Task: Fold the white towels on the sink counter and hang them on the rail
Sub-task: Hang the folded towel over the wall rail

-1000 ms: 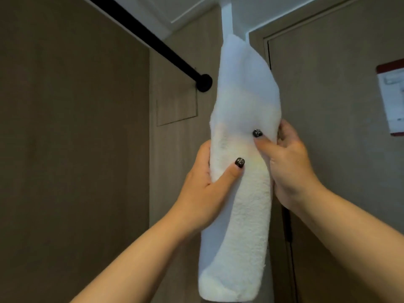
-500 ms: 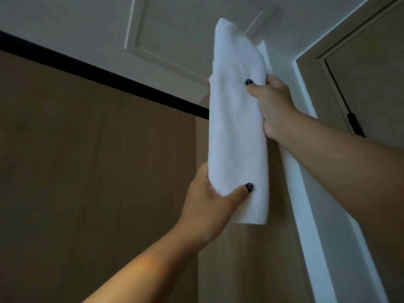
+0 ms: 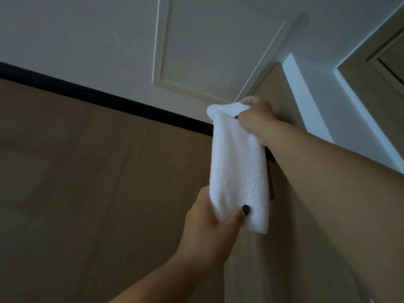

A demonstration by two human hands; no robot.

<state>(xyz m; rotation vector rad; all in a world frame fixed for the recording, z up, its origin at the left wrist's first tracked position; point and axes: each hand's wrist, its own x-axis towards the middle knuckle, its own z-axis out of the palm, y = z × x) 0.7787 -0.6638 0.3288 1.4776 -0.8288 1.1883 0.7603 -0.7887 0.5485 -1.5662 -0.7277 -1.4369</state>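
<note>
I see the folded white terry towel [image 3: 238,167] draped over the matte black round rail [image 3: 105,99], long axis hanging down. My right hand [image 3: 258,119], nearer the rail, grips its top fold; my left hand [image 3: 209,224] pinches the lower corner, thumb in front. Soft, nubby pile, limp cloth

One towel [image 3: 237,169], one rail [image 3: 105,99], apparently.
</note>
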